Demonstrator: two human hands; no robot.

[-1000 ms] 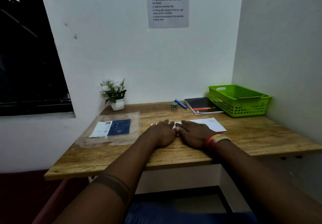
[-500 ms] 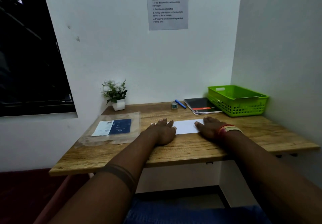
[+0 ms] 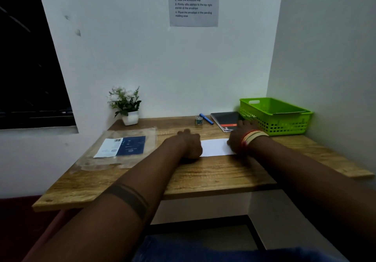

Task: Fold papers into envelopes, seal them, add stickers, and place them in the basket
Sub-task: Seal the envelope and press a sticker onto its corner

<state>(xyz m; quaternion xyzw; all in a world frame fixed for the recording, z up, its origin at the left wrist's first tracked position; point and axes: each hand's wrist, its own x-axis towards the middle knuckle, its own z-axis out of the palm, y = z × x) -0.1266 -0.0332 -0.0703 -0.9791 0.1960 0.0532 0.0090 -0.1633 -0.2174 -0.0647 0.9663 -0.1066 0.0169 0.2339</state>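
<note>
A folded white paper (image 3: 215,147) lies flat on the wooden desk (image 3: 213,174) in front of me. My left hand (image 3: 190,144) rests flat on its left end, fingers stretched forward. On the paper's right end my right hand (image 3: 239,134) presses down, fingers extended toward the dark notebook (image 3: 226,119). Both hands hide the paper's ends. The green plastic basket (image 3: 274,117) stands at the back right corner, with a sheet lying inside it.
A clear plastic pouch with a blue and white card (image 3: 122,146) lies at the left. A small potted plant (image 3: 126,105) stands by the back wall. A blue pen (image 3: 206,118) and a small tape roll (image 3: 199,120) lie behind the paper.
My hands were together over the paper's middle; the right hand has slid rightward along it while the left stayed at the left end.
</note>
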